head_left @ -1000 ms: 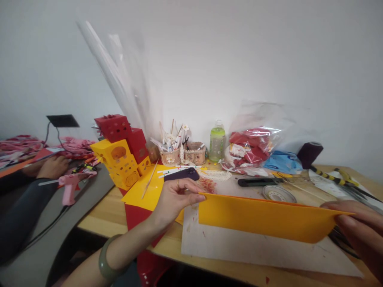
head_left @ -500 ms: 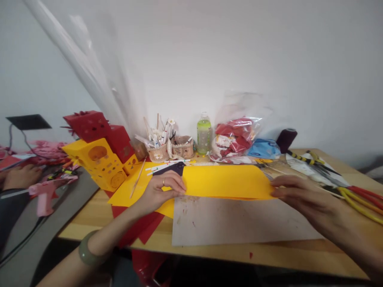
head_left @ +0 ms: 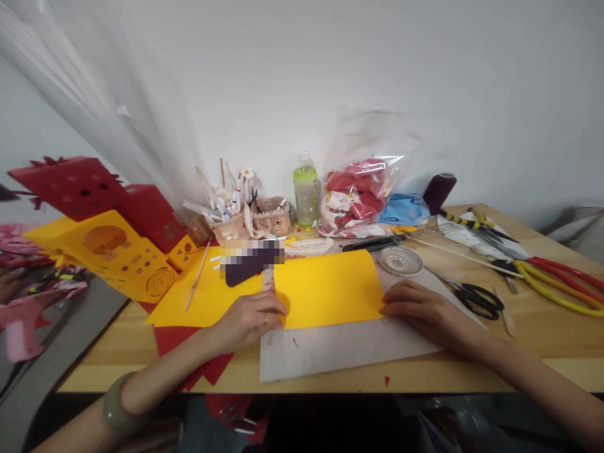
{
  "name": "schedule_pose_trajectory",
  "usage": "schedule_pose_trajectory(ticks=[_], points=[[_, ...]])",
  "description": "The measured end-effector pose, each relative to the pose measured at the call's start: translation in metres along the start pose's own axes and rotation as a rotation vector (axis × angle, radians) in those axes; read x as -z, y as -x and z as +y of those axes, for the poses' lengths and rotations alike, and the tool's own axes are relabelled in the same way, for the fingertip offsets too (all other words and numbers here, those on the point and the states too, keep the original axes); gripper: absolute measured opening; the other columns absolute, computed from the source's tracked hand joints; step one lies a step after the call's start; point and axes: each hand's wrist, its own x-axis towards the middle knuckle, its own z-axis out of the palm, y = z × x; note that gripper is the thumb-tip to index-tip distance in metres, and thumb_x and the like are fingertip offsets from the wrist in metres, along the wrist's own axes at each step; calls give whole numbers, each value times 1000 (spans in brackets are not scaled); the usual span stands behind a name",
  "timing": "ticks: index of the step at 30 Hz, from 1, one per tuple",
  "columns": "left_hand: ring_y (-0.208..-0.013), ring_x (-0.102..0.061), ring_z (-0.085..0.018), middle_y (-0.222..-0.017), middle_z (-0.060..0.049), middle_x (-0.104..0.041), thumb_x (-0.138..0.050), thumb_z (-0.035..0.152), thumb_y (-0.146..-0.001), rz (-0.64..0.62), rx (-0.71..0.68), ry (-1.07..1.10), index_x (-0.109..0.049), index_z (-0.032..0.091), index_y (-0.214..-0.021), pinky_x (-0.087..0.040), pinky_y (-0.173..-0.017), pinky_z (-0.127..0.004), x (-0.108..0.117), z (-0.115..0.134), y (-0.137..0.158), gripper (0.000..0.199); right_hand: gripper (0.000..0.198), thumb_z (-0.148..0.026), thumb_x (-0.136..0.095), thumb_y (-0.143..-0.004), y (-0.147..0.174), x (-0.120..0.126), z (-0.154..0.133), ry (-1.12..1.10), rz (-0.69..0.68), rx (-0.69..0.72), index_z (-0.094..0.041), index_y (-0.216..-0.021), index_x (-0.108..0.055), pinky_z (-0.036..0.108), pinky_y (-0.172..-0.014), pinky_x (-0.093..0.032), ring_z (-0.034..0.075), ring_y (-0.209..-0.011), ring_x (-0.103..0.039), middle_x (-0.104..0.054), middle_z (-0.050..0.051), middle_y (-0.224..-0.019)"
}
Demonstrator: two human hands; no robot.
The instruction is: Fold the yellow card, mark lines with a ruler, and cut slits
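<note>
A yellow paper sheet [head_left: 328, 286] lies over a whitish board [head_left: 325, 358] at the front of the table. My left hand [head_left: 252, 319] pinches its lower left corner, thumb hidden. At the lower right corner, my right hand [head_left: 422, 309] holds the edge between bent fingers. Left of the sheet is a dark phone-like object [head_left: 252, 263], partly blurred out. Beyond the right hand are a round white dial-like case [head_left: 400, 261] and black-handled scissors [head_left: 479, 302].
Red and yellow paper figures [head_left: 101, 251] stand at the left. Along the wall are pen baskets [head_left: 271, 217], a green-labelled bottle [head_left: 306, 192], a plastic bag of red scraps [head_left: 356, 195] and a thread spool [head_left: 438, 192]. Several tools with red and yellow handles [head_left: 561, 283] lie right.
Both hands have lowered the yellow sheet onto the board and are closer together. The round case and scissors now show. The view has shifted to the right.
</note>
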Motion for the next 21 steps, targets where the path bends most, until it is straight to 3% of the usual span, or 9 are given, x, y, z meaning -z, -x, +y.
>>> schedule_pose_trajectory(ticks=[6,13,21], points=[[-90,-61,-17,-93,-7,-66,-51,15,-88,-61,12,-8,-64,16,-87,-47,-83,-30,5,-1,-3,12,27,-17,-46,-89,4,3,0,41,-42,38,-21,-111,-63,33,-84,-49,20,-103,-56,-63,10,-107],[-90,-62,-16,-95,-8,-67,-53,14,-85,-119,25,-29,-66,15,-90,-49,-81,-28,11,3,-5,13,42,-7,-37,-87,9,9,1,333,-68,259,-14,-124,-54,37,-85,-52,24,-111,-56,-64,12,-116],[-87,-63,-15,-94,-6,-67,-45,18,-91,-193,26,-182,-64,16,-97,-49,-78,-25,15,5,-10,21,51,-22,-42,-89,16,5,4,348,-87,216,-21,-140,-35,41,-83,-53,26,-113,-55,-60,12,-122]])
